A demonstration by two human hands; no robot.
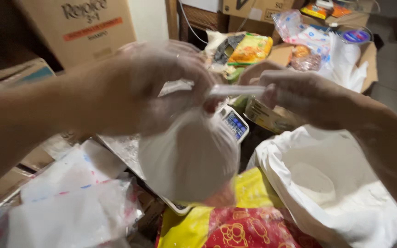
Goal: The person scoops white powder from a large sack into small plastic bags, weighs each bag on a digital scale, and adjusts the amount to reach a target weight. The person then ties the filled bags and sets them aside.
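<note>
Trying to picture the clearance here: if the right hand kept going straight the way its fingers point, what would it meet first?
Probably the left hand. The right hand points leftward along the twisted neck of the small bag of white powder both hold; depth is blurred.

Single view, head-mounted, no second camera to overlap with. It looks forward and down from the person's head, tilted slightly. Very close in: left hand (161, 87) and right hand (299, 94) fill the upper middle, forearms entering from both side edges. The white filled bag (189, 160) hangs dead centre, slightly motion-blurred. Lower frame covers the open sack of white powder (341, 193) at right. Top edge reaches cardboard boxes (83, 27) further back.
</note>
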